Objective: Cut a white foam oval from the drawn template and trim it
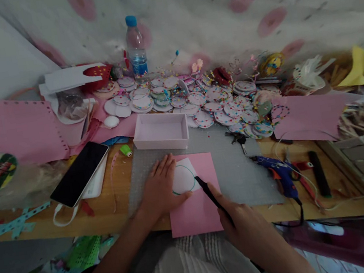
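My left hand [162, 185] lies flat, fingers stretched out, over the left side of a small white paper [182, 177] and the pink sheet [194, 217] beneath it. A green circle is drawn on the white paper, partly covered by that hand. In my right hand [238, 215] is a slim black pen-shaped tool [215, 200], its exact kind unclear. Its tip is at the right edge of the circle. Under the sheet lies a grey cutting mat [239, 178], and the sheet's near end hangs past the table edge.
Behind the mat stands an open white box [160, 130], with a heap of decorated paper discs [200, 101] and a water bottle [136, 47] beyond. A phone [80, 174] lies left. Keys [238, 138], a blue glue gun [278, 172] and its cord lie right.
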Available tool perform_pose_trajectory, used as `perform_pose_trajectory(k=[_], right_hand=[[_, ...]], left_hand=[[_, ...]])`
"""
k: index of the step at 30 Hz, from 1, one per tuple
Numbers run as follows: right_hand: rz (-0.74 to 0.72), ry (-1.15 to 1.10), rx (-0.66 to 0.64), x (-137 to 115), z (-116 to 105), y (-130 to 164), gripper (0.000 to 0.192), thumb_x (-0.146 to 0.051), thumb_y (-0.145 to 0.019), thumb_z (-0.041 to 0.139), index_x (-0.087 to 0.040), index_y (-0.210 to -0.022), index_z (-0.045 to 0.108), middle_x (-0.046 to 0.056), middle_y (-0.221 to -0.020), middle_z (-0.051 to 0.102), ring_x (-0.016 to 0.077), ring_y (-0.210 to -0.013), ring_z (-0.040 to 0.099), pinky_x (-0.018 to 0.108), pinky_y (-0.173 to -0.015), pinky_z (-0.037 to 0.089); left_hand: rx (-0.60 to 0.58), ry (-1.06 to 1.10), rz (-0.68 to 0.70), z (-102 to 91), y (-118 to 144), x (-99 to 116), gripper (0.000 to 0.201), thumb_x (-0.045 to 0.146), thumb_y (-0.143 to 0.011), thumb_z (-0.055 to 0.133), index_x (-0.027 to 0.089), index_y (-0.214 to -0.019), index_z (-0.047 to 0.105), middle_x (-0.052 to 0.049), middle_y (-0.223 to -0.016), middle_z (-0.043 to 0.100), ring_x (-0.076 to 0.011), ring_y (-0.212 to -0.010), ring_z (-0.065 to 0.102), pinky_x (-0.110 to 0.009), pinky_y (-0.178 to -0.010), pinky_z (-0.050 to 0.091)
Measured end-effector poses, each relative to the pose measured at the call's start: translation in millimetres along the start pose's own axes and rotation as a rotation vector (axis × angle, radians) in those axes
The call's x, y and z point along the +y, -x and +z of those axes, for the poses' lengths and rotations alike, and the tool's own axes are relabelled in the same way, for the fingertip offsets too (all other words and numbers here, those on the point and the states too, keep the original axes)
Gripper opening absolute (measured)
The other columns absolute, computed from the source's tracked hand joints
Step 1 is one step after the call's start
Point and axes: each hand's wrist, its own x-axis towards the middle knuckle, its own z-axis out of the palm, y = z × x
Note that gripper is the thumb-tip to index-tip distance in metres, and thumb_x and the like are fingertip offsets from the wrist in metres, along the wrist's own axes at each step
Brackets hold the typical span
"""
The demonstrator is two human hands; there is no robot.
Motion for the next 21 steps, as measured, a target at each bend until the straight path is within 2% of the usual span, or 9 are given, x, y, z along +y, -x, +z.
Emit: perform_pose_trajectory(k=[2, 4, 6, 9, 12, 14, 17, 19, 21], right_hand=[[-0.039, -0.159, 0.022, 10, -1, 5, 0.056, -0.02, -0.092, 0.033, -0.022, -0.149, 0.031, 0.01, -0.087, 0.073, 0.0254, -0.074, 0.071, 0.031, -0.06, 0.05], [-0.056, -0.369, 0.027, 24, -3, 10, 0.052, -0.029, -0.094, 0.037, -0.023, -0.145, 0.036, 0.005, -0.076, 0.07, 0.0212, -0.063, 0.067, 0.027, -0.053, 0.048], [0.054, -0.612, 0.063, 37, -5, 16, 0.055, -0.04, -0.093, 0.041, -0.019, -0.144, 0.036, -0.003, -0.055, 0.057, 0.0155, -0.041, 0.053, 0.022, -0.039, 0.037], [0.156, -0.903, 0.231, 44, -7, 17, 0.046, -0.048, -0.087, 0.053, -0.017, -0.121, 0.052, -0.009, -0.046, 0.043, 0.0094, -0.034, 0.039, 0.019, -0.038, 0.027], [0.131, -1.122, 0.338, 34, -7, 8, 0.034, -0.048, -0.079, 0.065, -0.019, -0.095, 0.054, -0.008, -0.049, 0.047, 0.0076, -0.039, 0.04, 0.019, -0.041, 0.03], [0.088, -1.251, 0.295, 21, -5, 0, 0.038, -0.048, -0.074, 0.07, -0.019, -0.093, 0.054, -0.006, -0.057, 0.052, 0.007, -0.041, 0.041, 0.019, -0.041, 0.032], [0.045, -1.318, 0.203, 2, -3, -10, 0.044, -0.046, -0.069, 0.075, -0.02, -0.097, 0.054, -0.005, -0.063, 0.053, 0.0064, -0.041, 0.043, 0.019, -0.039, 0.034], [0.058, -1.337, 0.207, -7, -5, -13, 0.045, -0.044, -0.067, 0.078, -0.021, -0.098, 0.054, -0.006, -0.067, 0.053, 0.0063, -0.043, 0.046, 0.018, -0.04, 0.037], [0.086, -1.379, 0.237, -12, -7, -14, 0.046, -0.043, -0.065, 0.08, -0.022, -0.098, 0.054, -0.005, -0.072, 0.053, 0.0065, -0.046, 0.05, 0.018, -0.04, 0.04]], left_hand=[[-0.005, -0.001, -0.011, -0.6, -1, 0, 0.093, 0.063, -0.072, 0.061, 0.006, -0.14, 0.033, -0.018, -0.152, 0.031, -0.0286, -0.143, 0.022, -0.044, -0.117, 0.015], [-0.014, 0.008, -0.025, -3.2, -1, 0, 0.092, 0.061, -0.069, 0.064, 0.007, -0.138, 0.036, -0.019, -0.151, 0.033, -0.0295, -0.141, 0.026, -0.045, -0.117, 0.016], [0.002, 0.027, -0.052, -9.5, -2, 2, 0.09, 0.06, -0.065, 0.068, 0.009, -0.134, 0.04, -0.02, -0.146, 0.039, -0.032, -0.137, 0.033, -0.047, -0.115, 0.019], [0.094, 0.082, -0.087, -27.1, 0, 12, 0.085, 0.058, -0.061, 0.071, 0.015, -0.129, 0.043, -0.017, -0.133, 0.053, -0.0339, -0.123, 0.046, -0.049, -0.107, 0.028], [0.184, 0.137, -0.08, -48.4, 5, 30, 0.085, 0.057, -0.062, 0.072, 0.018, -0.129, 0.039, -0.014, -0.125, 0.056, -0.0329, -0.114, 0.051, -0.047, -0.098, 0.036], [0.191, 0.173, -0.076, -59.8, 11, 43, 0.087, 0.057, -0.062, 0.072, 0.018, -0.131, 0.036, -0.014, -0.125, 0.055, -0.0323, -0.112, 0.052, -0.045, -0.095, 0.039], [0.149, 0.267, -0.1, -69.8, 19, 56, 0.091, 0.064, -0.058, 0.073, 0.019, -0.129, 0.039, -0.015, -0.122, 0.055, -0.0336, -0.111, 0.053, -0.046, -0.094, 0.041], [0.122, 0.416, -0.184, -73.8, 24, 58, 0.09, 0.067, -0.059, 0.071, 0.019, -0.13, 0.042, -0.015, -0.124, 0.055, -0.0346, -0.113, 0.052, -0.047, -0.095, 0.041], [0.059, 0.677, -0.338, -77.8, 28, 55, 0.075, 0.064, -0.07, 0.064, 0.02, -0.127, 0.046, -0.013, -0.122, 0.058, -0.0317, -0.111, 0.055, -0.043, -0.092, 0.045]])
